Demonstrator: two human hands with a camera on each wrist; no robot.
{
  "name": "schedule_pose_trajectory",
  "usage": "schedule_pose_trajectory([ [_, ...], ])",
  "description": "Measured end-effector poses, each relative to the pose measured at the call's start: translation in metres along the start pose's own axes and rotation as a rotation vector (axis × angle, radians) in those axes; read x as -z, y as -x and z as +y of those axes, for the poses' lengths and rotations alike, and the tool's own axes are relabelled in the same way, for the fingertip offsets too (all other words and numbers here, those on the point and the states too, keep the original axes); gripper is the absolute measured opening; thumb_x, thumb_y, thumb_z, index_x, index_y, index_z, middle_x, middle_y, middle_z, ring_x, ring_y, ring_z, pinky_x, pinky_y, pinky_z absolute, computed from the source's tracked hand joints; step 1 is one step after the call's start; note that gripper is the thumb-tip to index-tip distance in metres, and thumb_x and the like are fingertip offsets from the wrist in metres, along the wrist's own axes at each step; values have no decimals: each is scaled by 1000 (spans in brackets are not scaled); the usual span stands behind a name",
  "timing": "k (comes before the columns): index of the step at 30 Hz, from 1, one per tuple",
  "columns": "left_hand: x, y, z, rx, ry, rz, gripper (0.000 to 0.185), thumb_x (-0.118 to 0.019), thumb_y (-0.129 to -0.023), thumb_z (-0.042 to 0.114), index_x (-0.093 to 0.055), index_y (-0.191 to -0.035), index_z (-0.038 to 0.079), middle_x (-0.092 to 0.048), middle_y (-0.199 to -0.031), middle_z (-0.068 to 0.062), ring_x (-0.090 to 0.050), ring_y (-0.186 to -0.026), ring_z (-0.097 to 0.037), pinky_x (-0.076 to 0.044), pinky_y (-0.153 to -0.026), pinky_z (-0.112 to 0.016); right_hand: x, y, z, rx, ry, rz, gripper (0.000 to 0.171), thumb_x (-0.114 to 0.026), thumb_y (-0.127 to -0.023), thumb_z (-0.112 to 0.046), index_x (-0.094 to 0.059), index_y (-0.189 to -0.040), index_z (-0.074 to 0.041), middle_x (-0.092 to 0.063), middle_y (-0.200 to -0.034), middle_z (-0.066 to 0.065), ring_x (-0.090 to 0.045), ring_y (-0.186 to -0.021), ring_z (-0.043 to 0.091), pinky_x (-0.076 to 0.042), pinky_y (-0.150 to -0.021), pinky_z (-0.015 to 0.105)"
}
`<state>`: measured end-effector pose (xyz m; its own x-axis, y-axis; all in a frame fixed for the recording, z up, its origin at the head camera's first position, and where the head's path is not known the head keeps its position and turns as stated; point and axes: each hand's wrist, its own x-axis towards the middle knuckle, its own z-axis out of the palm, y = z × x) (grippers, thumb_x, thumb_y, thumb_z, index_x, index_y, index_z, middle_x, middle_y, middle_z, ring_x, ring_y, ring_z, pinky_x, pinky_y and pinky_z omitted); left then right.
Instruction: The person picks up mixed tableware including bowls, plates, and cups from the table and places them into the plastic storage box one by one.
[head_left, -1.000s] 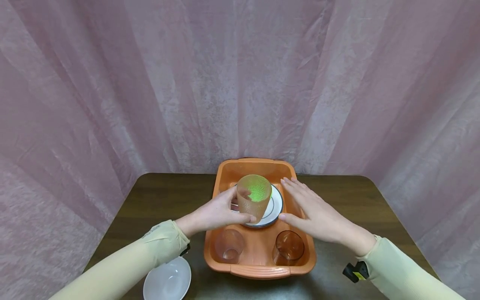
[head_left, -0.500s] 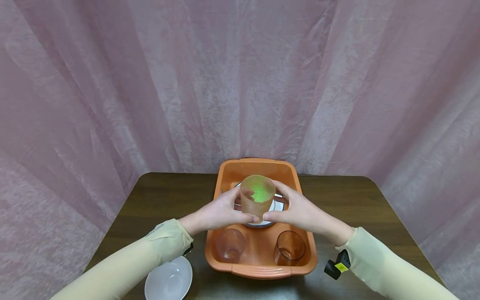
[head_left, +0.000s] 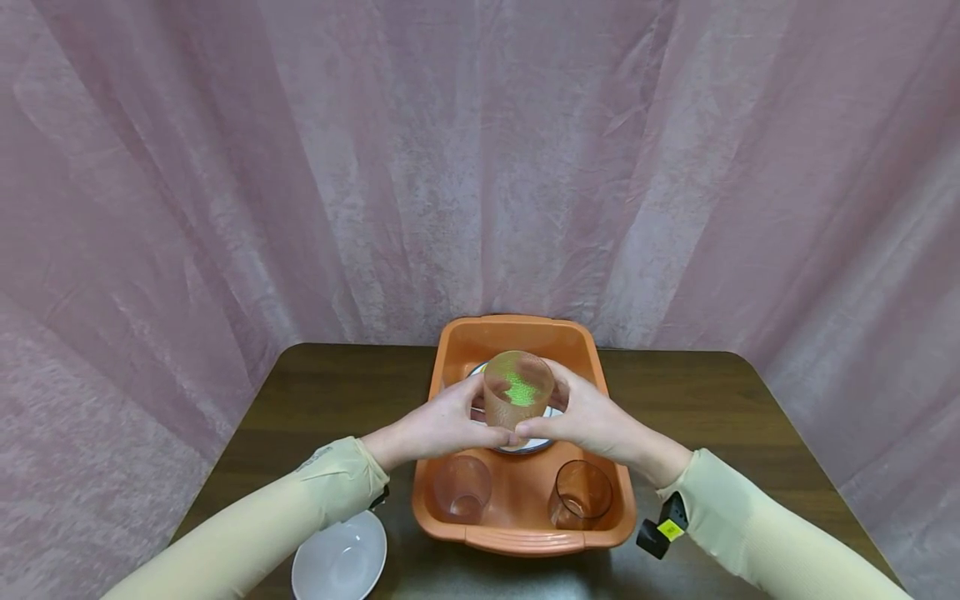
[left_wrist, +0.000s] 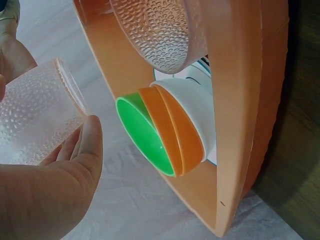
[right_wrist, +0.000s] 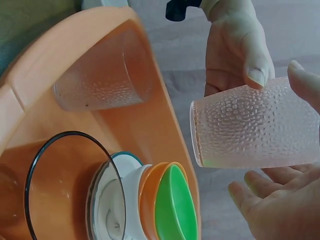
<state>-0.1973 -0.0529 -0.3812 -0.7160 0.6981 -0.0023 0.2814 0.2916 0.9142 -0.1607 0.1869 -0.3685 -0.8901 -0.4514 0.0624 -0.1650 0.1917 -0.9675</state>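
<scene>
Fingers (head_left: 486, 433) of both hands clasp dimpled cup (head_left: 517, 390) — above orange tub (head_left: 525, 525).

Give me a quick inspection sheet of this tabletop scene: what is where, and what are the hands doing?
Surface: dark wooden table, bare wood at the sides.
Job's things: dimpled clear cup held above the orange tub.
Clutter: in the tub, stacked bowls (white, orange, green on top), a textured glass and an amber glass; a white bowl on the table beside the tub.
Hands: left hand and right hand both grip the cup, fingers curled on its wall.
Cables: nothing seen.
Surroundings: pink curtain behind the table.
</scene>
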Motion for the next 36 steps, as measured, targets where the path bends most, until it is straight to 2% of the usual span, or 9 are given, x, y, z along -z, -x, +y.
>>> schedule_pose_trajectory([
  [10, -1, 1, 0, 14, 2, 0, 71, -86, -83, 34, -48, -142, 22, -66, -122, 4, -65, -112, -12, -53, -96, -31, -2, 1, 3, -6, 37, 37, 75, -85, -86, -22, -46, -149, -15, -49, -151, 1, -47, -139, 26, -38, -111, 51],
  [13, 0, 1, 1, 10, 8, -13, 73, -86, -83, 34, -47, -144, 22, -66, -125, 3, -64, -115, -12, -51, -100, -34, -2, 2, 3, -2, 49, 45, 76, -85, -86, -24, -46, -150, -15, -48, -153, 0, -45, -140, 25, -36, -112, 51],
  [16, 1, 3, 1, -4, -35, -19, 73, -86, -83, 34, -49, -145, 20, -63, -129, 5, -61, -120, -13, -48, -104, -42, -2, 2, 2, 0, 50, 48, 75, -85, -86, -23, -46, -150, -13, -48, -153, 2, -46, -139, 26, -36, -112, 51],
  [19, 4, 6, 1, -6, -133, -14, 79, -86, -83, 39, -46, -149, 22, -58, -135, 6, -57, -124, -14, -49, -102, -45, 0, 4, 1, -6, 57, 51, 75, -85, -87, -24, -46, -150, -12, -49, -152, 3, -49, -136, 27, -38, -110, 50],
  [22, 8, 13, 4, 21, -248, -4, 97, -85, -82, 48, -33, -160, 23, -46, -151, 2, -46, -136, -16, -44, -107, -44, 2, 6, 2, -19, 70, 55, 75, -85, -86, -25, -47, -149, -14, -50, -151, 2, -52, -133, 27, -40, -108, 49],
  [26, 14, 24, 7, 18, -396, -10, 117, -81, -81, 60, -12, -166, 20, -20, -168, -6, -23, -152, -20, -28, -119, -45, 5, 7, 6, -20, 85, 52, 74, -85, -87, -25, -46, -149, -14, -50, -151, 2, -54, -131, 28, -44, -105, 48],
  [30, 19, 37, 11, -54, -576, -39, 119, -71, -83, 71, -1, -166, 23, -5, -171, -4, -7, -155, -19, -20, -122, -48, 8, 9, 10, 0, 97, 51, 73, -84, -88, -22, -46, -149, -10, -50, -151, 6, -53, -133, 30, -44, -104, 51],
  [36, 21, 59, 16, -213, -901, -73, 111, -55, -89, 78, -7, -166, 14, 2, -171, -5, -1, -156, -22, -9, -124, -48, 11, 10, 16, -8, 116, 51, 75, -85, -87, -20, -45, -148, -6, -50, -150, 10, -54, -132, 31, -44, -105, 51],
])
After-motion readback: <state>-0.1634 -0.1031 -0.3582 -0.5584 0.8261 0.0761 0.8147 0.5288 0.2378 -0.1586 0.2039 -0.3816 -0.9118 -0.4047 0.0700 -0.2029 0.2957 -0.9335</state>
